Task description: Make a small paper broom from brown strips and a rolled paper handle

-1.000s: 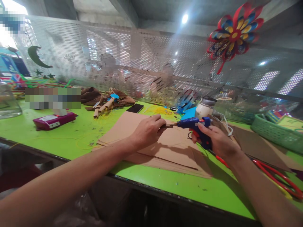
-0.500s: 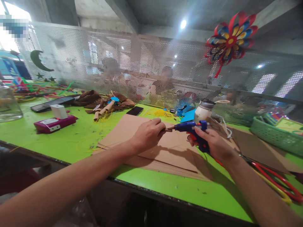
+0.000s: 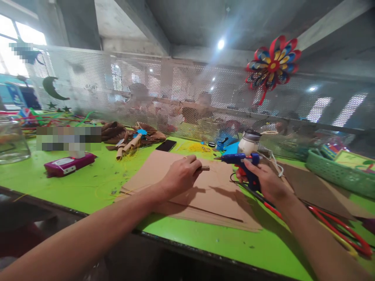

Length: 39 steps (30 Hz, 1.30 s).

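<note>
My left hand (image 3: pixel 181 176) is closed in a pinch on a small brown rolled paper stick (image 3: pixel 204 168), held just above a stack of brown paper sheets (image 3: pixel 205 195). My right hand (image 3: pixel 263 177) grips a blue hot glue gun (image 3: pixel 241 160) with an orange trigger, nozzle pointing left. A small gap separates the nozzle from the stick's tip. Both hands hover over the green table (image 3: pixel 88 175).
A white jar (image 3: pixel 248 142) stands behind the glue gun, a green basket (image 3: pixel 336 171) at the right, red cords (image 3: pixel 340 224) by my right forearm. A black phone (image 3: pixel 166 145), brown paper rolls (image 3: pixel 129 138), a magenta box (image 3: pixel 68 164) and a glass jar (image 3: pixel 11 142) lie left. Perforated screen behind.
The glue gun's nozzle has come away from the tip of the stick, leaving a gap. Both hands sit slightly lower in view; the camera tilted up.
</note>
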{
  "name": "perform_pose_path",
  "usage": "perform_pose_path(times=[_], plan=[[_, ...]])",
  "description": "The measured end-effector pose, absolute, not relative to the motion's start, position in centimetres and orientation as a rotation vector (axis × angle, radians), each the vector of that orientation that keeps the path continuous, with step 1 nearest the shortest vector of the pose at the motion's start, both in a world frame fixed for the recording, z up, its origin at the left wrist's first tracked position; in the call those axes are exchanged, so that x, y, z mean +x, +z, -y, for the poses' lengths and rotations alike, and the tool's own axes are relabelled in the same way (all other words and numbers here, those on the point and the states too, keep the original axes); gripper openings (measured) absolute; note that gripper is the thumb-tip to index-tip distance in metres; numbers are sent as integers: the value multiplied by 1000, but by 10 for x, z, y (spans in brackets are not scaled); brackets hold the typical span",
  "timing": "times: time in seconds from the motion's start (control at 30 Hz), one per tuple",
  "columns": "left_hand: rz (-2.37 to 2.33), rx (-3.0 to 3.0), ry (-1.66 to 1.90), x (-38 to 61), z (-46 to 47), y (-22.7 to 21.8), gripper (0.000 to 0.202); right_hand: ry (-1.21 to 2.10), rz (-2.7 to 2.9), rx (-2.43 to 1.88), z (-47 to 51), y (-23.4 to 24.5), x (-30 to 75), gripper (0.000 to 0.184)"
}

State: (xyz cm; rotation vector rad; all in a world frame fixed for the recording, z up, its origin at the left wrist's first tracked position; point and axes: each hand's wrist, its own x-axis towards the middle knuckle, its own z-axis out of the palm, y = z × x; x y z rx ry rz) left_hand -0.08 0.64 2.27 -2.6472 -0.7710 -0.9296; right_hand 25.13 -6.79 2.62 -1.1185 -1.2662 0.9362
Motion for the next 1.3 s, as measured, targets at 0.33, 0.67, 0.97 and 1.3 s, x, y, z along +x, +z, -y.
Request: perform_pose_path(times=[0.33,0.67,0.97,1.3], plan=[[693,-2938,-908,-2,-9,24,20,178,1473,-1666,52,17,269,45],[626,-3096,-785,-5,-15,29,22,-103,1268,-1779,32,3,285,37],[725,-3083,-676,-5,-11,25,24,-201,1218,-1718,21,25,281,42],[720,-3062,-755,-8,0,25,26,-611,1237,-2023,22,105,350,34]])
